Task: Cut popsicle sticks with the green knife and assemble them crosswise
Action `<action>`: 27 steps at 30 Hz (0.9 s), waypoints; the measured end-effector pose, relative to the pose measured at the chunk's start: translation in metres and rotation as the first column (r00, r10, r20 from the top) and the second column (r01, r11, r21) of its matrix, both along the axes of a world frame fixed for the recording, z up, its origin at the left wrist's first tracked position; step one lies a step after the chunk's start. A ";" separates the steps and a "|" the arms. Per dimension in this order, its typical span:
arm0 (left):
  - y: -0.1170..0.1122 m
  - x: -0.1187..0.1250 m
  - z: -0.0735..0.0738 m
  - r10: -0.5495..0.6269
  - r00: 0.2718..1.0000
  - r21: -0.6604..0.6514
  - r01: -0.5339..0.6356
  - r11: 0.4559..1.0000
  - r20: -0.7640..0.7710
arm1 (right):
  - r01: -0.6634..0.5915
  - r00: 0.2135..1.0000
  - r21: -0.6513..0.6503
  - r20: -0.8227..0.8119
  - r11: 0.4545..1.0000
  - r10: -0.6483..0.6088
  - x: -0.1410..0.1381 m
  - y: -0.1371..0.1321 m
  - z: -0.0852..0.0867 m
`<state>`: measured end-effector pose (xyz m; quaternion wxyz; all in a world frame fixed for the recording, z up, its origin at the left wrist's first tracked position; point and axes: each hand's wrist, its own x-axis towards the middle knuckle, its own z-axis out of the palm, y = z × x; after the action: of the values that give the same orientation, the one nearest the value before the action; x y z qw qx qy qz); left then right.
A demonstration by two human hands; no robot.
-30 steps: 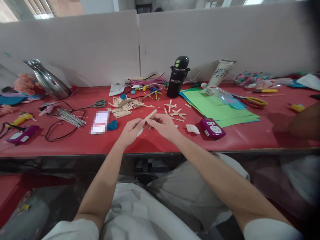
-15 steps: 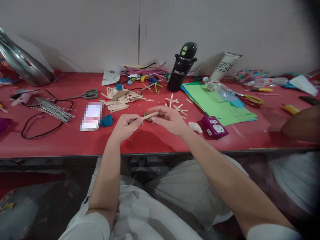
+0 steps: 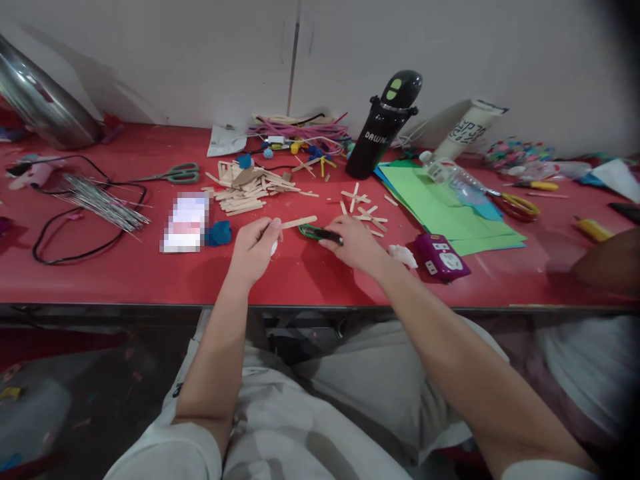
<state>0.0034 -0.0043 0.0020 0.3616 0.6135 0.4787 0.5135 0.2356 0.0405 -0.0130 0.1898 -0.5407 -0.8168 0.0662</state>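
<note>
My left hand (image 3: 254, 248) is closed, with a wooden craft stick (image 3: 300, 222) pinched between thumb and fingers and pointing right. A small white piece (image 3: 274, 249) shows beside that hand; what it is I cannot make out. In my right hand (image 3: 356, 241) is a slim black-and-green tool (image 3: 320, 233), its green end towards the stick and a little apart from it. Its exact kind is unclear. Beyond my hands lies a pile of craft sticks (image 3: 245, 190). Several crossed sticks (image 3: 356, 198) rest behind my right hand.
On the red table (image 3: 165, 280) are a phone (image 3: 185, 223), blue crumpled material (image 3: 219, 233), scissors (image 3: 183, 173) and a bundle of metal wires (image 3: 103, 203). A black bottle (image 3: 377, 133), green paper sheets (image 3: 450, 213) and a purple box (image 3: 441, 257) stand rightward. Another person's arm (image 3: 607, 263) rests far right.
My right hand has left the stick and taken hold of the black-and-green tool, which lay behind my hands. The stick stays in my left hand. The camera view has shifted slightly.
</note>
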 end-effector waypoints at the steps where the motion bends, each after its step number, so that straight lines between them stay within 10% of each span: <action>1: 0.000 0.000 0.000 0.006 1.000 0.005 -0.006 1.000 0.007 | 0.000 1.000 -0.008 0.015 1.000 0.000 0.000 0.001 0.000; 10: 0.000 0.004 -0.001 0.077 0.993 -0.011 -0.076 0.997 0.093 | 0.272 0.823 0.145 -0.547 0.951 -0.152 0.008 -0.009 0.032; 17: 0.000 0.006 -0.001 0.083 0.991 -0.028 -0.081 0.996 0.101 | 0.199 0.672 -0.009 -0.727 0.980 -0.143 0.002 -0.012 0.036; 27: 0.001 0.008 -0.002 0.072 0.986 -0.119 -0.054 0.991 0.152 | -0.079 0.916 -0.051 -0.398 0.996 0.052 0.009 -0.021 0.038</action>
<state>0.0116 -0.0033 -0.0002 0.4160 0.5341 0.4968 0.5431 0.2445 0.0200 0.0250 0.3311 -0.4944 -0.7765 0.2073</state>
